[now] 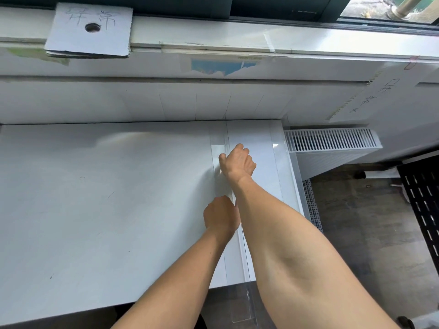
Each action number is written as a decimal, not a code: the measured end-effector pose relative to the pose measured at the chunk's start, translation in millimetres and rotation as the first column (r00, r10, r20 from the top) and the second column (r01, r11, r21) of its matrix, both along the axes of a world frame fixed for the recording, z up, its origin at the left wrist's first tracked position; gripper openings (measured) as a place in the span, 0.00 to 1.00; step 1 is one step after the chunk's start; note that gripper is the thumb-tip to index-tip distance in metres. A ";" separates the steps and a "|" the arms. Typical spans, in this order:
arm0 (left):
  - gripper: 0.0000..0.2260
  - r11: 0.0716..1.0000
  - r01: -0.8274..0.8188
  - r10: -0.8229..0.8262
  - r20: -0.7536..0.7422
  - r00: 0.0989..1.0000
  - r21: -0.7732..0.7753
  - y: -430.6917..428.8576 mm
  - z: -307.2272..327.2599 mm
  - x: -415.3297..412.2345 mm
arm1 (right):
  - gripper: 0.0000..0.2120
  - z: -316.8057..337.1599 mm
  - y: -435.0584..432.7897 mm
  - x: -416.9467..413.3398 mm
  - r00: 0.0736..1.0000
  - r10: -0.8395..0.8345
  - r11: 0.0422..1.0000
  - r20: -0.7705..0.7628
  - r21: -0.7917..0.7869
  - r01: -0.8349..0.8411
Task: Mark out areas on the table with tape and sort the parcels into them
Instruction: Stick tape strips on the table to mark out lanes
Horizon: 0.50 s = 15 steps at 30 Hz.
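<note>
A strip of clear tape (218,143) runs front to back across the right part of the white table (95,198), and its loose end hangs over the front edge. My right hand (237,161) presses down on the strip further back, fingers curled. Closer to me, my left hand (222,216) lies flat on the same strip, fingers hidden beneath the palm. A second clear strip (275,148) lies along the table's right edge. No parcels are in view.
A cardboard sign (89,29) with handwriting stands on the window ledge at the back left. A paper sign (370,96) leans at the right. A white radiator (332,141) sits right of the table, and a black perforated rack (422,198) stands on the floor.
</note>
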<state>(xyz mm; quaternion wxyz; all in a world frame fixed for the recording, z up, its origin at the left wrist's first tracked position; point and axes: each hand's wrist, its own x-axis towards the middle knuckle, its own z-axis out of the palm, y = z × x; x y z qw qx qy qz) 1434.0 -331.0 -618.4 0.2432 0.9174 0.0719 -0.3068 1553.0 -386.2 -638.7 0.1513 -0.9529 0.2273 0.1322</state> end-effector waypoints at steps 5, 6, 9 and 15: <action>0.21 0.987 -0.092 0.079 0.106 0.991 0.133 37.0 2.2 28.1 | 0.15 13.2 16.7 3.2 0.984 0.104 0.992 0.147 -0.079 -0.094; 0.23 0.981 -0.116 0.096 0.130 0.987 0.158 49.4 1.7 35.4 | 0.15 16.2 21.2 4.1 0.976 0.127 0.990 0.177 -0.079 -0.114; 0.24 0.964 -0.152 0.107 0.207 0.972 0.217 92.5 0.9 57.0 | 0.18 23.7 36.6 4.5 0.958 0.188 0.982 0.218 -0.069 -0.177; 0.25 0.948 -0.170 0.090 0.287 0.954 0.268 174.3 13.1 79.1 | 0.21 30.3 75.8 -0.2 0.933 0.308 0.950 0.186 -0.115 -0.290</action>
